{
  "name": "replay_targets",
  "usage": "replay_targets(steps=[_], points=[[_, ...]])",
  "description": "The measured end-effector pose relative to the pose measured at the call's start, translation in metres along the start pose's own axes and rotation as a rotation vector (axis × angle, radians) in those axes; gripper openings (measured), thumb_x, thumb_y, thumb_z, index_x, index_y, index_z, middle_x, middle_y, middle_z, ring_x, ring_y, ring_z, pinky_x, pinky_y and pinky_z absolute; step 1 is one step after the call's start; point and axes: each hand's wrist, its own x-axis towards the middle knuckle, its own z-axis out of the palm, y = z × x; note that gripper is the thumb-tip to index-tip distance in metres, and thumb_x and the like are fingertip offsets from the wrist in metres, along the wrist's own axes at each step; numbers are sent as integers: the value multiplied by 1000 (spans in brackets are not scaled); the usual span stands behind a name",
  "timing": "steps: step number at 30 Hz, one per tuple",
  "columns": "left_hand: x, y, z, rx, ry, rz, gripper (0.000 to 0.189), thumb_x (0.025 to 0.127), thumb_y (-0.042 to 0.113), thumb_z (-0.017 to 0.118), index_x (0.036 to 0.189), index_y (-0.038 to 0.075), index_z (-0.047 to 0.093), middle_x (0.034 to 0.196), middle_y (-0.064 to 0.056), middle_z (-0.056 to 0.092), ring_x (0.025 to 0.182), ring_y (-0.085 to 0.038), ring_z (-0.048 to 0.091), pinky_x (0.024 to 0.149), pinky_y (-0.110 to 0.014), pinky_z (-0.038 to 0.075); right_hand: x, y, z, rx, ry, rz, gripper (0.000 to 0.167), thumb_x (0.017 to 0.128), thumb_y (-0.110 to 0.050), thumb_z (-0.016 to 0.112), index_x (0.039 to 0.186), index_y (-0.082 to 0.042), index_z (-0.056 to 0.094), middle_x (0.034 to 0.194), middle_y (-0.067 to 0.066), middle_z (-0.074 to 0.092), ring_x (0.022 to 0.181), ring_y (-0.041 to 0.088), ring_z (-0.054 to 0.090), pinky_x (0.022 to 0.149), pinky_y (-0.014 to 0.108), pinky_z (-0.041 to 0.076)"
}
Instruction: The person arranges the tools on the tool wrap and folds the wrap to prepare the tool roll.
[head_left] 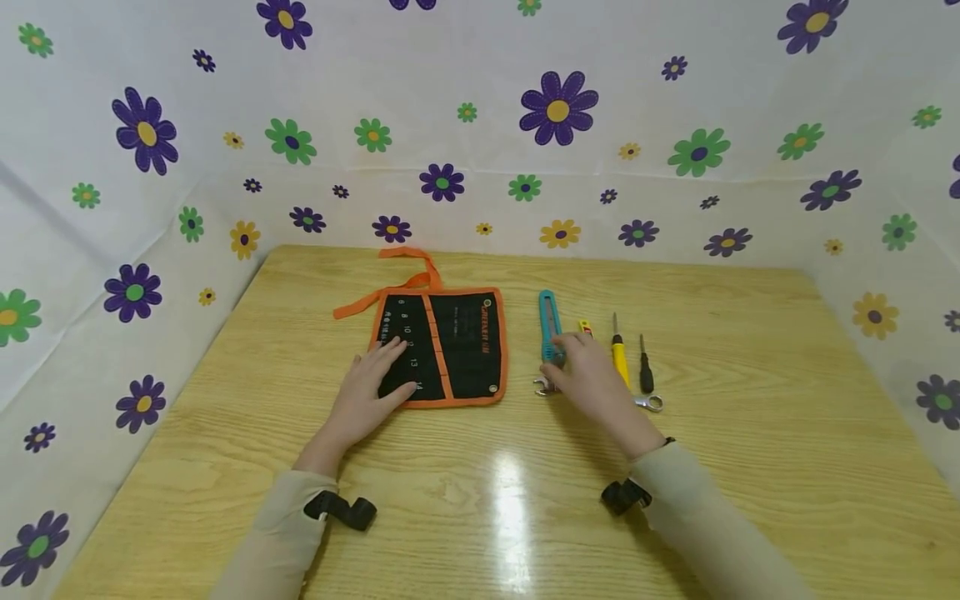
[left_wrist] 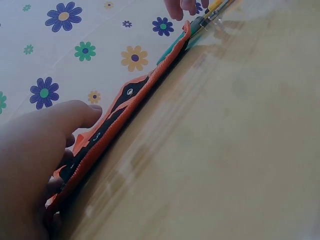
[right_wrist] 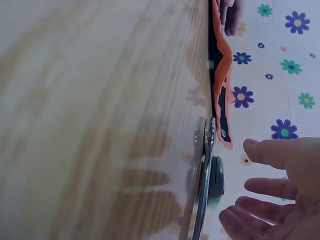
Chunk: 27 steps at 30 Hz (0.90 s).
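Observation:
My left hand [head_left: 367, 387] rests on the left side of a black tool pouch [head_left: 471, 346] with orange edging, its fingers spread over the numbered slots. Right of the pouch, my right hand [head_left: 596, 379] hovers over a combination wrench [head_left: 648, 403], covering its middle in the head view. In the right wrist view, a gap separates the relaxed, empty fingers from the wrench [right_wrist: 206, 170]. Just beyond that hand lies a teal utility knife [head_left: 550, 312]. Beside it are a small yellow-and-red item [head_left: 586, 328], partly hidden, a yellow-handled screwdriver [head_left: 619, 357] and a black-handled screwdriver [head_left: 647, 375].
Orange tie straps [head_left: 431, 275] trail from the pouch's far left corner. Everything lies on a wooden table [head_left: 420, 500], with flower-printed cloth [head_left: 480, 83] standing behind it and along both sides. A black camera band sits on each wrist.

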Motion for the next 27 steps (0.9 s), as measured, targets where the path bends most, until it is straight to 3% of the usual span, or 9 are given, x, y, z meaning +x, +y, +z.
replay_targets(steps=[9, 16, 27], points=[[-2, 0, 0, 121, -30, 45, 70, 92, 51, 57, 149, 18, 36, 156, -6, 24, 144, -32, 10, 113, -57, 5, 11, 9, 0, 29, -30, 48, 60, 89, -28, 70, 131, 8, 49, 124, 28, 49, 106, 37, 52, 89, 50, 47], [-2, -1, 0, 132, -53, 41, 68, 94, 50, 54, 150, 18, 35, 157, -5, 22, 145, -28, 7, 114, -52, 3, 17, 8, 4, -14, -76, 87, 71, 88, -31, 70, 141, 5, 41, 134, 30, 43, 116, 42, 48, 93, 54, 44], [-3, 1, -1, 132, -63, 28, 67, 94, 49, 54, 150, 17, 35, 156, -5, 23, 145, -28, 7, 115, -51, 3, 24, 12, 8, -63, -74, 72, 59, 88, -24, 70, 136, 6, 49, 123, 30, 52, 104, 41, 55, 83, 49, 49]])
